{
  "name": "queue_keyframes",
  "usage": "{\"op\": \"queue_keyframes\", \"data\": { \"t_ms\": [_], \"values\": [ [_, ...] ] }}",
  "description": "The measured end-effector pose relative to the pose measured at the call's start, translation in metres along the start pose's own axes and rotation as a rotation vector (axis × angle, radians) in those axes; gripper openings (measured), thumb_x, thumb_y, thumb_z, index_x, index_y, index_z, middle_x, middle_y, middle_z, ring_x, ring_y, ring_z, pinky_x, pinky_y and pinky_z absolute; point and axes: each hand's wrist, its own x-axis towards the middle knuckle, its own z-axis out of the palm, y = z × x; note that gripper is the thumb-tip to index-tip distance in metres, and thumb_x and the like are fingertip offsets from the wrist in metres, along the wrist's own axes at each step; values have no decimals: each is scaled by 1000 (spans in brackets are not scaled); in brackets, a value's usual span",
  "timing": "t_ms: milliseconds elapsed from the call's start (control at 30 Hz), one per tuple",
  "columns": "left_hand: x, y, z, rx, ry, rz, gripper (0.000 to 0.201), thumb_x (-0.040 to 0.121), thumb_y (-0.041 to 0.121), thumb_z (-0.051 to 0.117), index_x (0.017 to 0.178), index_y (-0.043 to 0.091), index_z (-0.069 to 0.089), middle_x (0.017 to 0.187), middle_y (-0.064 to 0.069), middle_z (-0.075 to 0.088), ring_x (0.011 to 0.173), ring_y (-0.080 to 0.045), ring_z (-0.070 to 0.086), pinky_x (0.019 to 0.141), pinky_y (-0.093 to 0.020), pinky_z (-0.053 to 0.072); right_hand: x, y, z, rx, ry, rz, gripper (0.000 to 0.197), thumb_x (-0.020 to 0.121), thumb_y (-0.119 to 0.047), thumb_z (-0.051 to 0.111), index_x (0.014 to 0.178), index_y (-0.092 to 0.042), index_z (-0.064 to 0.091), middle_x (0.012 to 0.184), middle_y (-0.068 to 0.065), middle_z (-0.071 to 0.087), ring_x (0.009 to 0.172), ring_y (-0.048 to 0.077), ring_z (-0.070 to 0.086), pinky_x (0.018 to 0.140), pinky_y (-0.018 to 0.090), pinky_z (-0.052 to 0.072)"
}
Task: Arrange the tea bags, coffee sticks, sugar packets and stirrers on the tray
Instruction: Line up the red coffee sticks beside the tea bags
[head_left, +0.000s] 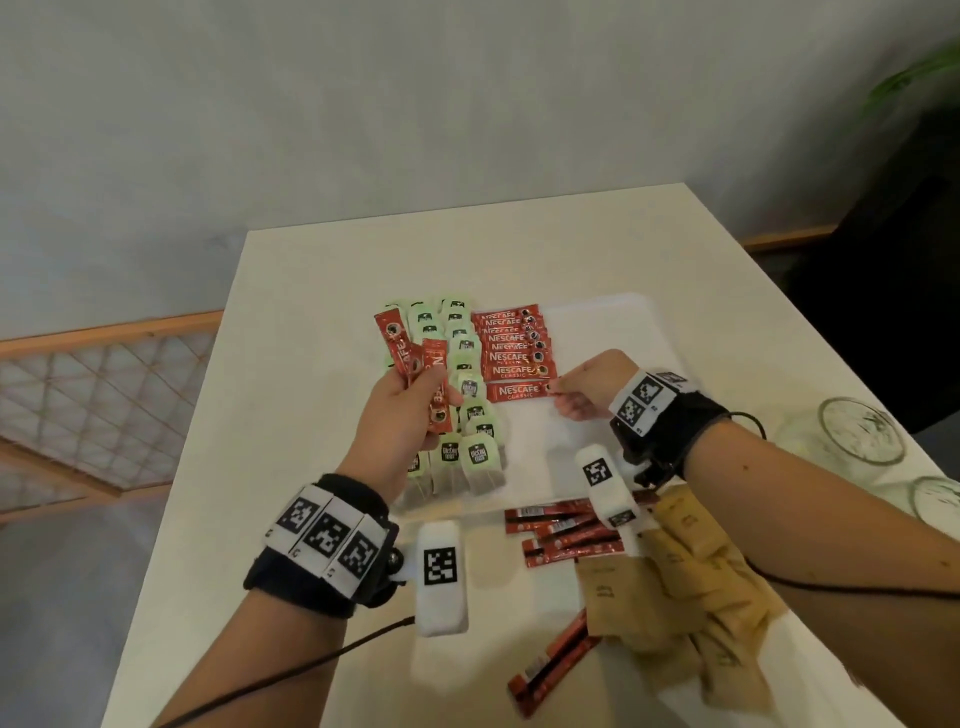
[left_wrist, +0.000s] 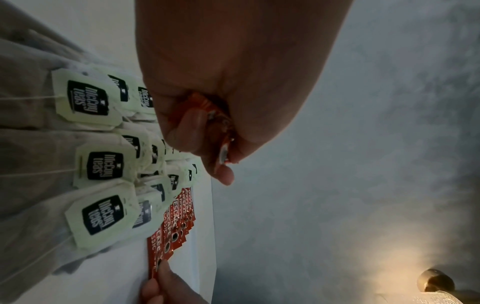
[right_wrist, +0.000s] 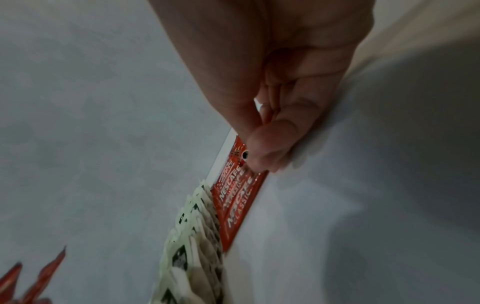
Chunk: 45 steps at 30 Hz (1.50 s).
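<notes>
Head view evenly lit, soft and bent at the edges; both wrist views dim, grainy, motion-blurred

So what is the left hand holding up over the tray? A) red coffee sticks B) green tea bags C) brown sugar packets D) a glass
A: the left hand grips a few red Nescafe coffee sticks above the rows of tea bags on the tray, while the brown sugar packets lie on the table by the right arm.
</notes>
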Motion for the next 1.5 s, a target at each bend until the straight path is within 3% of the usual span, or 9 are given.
{"op": "queue_keyframes", "data": {
  "t_ms": [200, 433, 567, 700, 833, 1133, 1233, 1367, 1500],
  "values": [
    [1, -3, -7, 74, -51, -5, 14, 100, 29, 56, 99, 18, 64, 80, -2, 73, 46, -3, 52, 48, -22, 32, 8, -14, 5, 107, -65, 66, 24, 88, 4, 63, 68, -2, 52, 39, 5, 54, 29, 11, 49, 34, 16, 43],
    [-7, -2, -2, 214, -194, -3, 27, 95, 38, 60, 85, 15, 67, 61, 1, 66, 41, -5, 36, 41, -19, 25, -3, -1, -2, -68, 109, -149, 35, 89, -36, 67, 87, -3, 60, 65, 9, 67, 50, 18, 59, 50, 28, 49],
    [-16, -4, 11, 323, -244, 34, 31, 97, 37, 57, 96, 8, 70, 54, 1, 58, 38, 0, 43, 40, -11, 31, -41, 13, 0, -42, -55, -367, 37, 91, -47, 59, 90, -11, 70, 72, 1, 66, 53, 12, 54, 50, 24, 42],
    [-26, -5, 26, 438, -306, 101, 30, 97, 38, 58, 90, 11, 68, 53, 4, 60, 39, 2, 44, 41, -9, 32, -71, 23, 4, -19, -192, -479, 23, 89, -31, 67, 95, -10, 71, 71, -1, 65, 54, 10, 51, 49, 20, 41],
    [-30, -5, 25, 487, -297, 145, 30, 96, 43, 58, 92, 16, 70, 66, 6, 66, 49, -2, 45, 50, -15, 35, -85, 30, -2, 175, -101, -490, 10, 90, -16, 66, 90, -6, 68, 69, 3, 67, 50, 10, 50, 48, 20, 42],
    [-51, 4, 27, 414, -215, 279, 39, 99, 39, 53, 84, 4, 66, 62, 8, 57, 47, -2, 39, 54, -18, 35, -114, 27, -12, 481, -169, -465, 17, 92, -15, 63, 99, 0, 65, 76, 6, 66, 57, 11, 52, 58, 22, 48],
    [-59, 9, 34, 420, -195, 297, 36, 100, 39, 51, 75, 17, 65, 66, 7, 63, 51, -4, 42, 59, -24, 38, -123, 21, -12, 446, -182, -505, 12, 89, -16, 66, 96, -7, 67, 87, 5, 69, 73, 12, 61, 68, 24, 52],
    [-70, 12, 34, 492, -280, 220, 33, 101, 43, 48, 94, 17, 67, 60, 4, 64, 44, -2, 43, 50, -19, 35, -126, 11, -17, 385, -169, -567, 6, 91, -9, 62, 92, -7, 57, 105, 22, 70, 94, 28, 67, 86, 35, 56],
    [-73, 23, 27, 472, -129, 317, 32, 99, 40, 53, 98, 11, 65, 47, 9, 52, 40, -1, 43, 51, -19, 37, -134, 5, -33, 68, -177, -679, 9, 95, -13, 59, 86, -10, 57, 78, 10, 72, 63, 13, 64, 53, 21, 49]
  ]
}}
